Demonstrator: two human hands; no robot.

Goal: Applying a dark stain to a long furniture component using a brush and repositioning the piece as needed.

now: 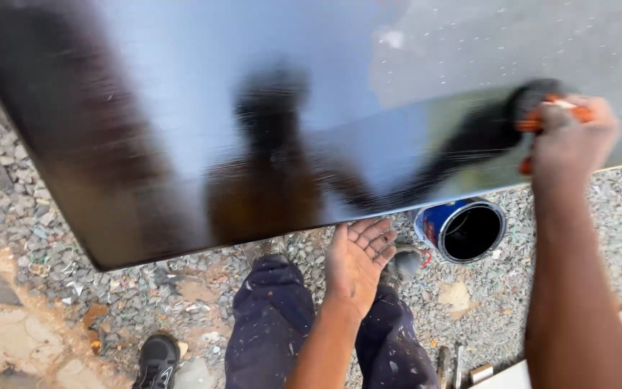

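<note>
R hand (574, 133) fisted on orange-handled brush (541, 108) over glossy wet black panel (181, 108); L hand (358, 256) open, palm up, under edge.

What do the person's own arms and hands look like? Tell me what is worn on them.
Both arms are bare to the frame edge, with no sleeves, gloves, watch or rings visible on the left hand or right hand.

The right hand (574, 133) grips an orange-handled brush (541, 108) on a glossy dark panel (181, 108). Below that grip, the left hand (358, 263) props the panel's edge beside an open paint can (462, 229).
</note>
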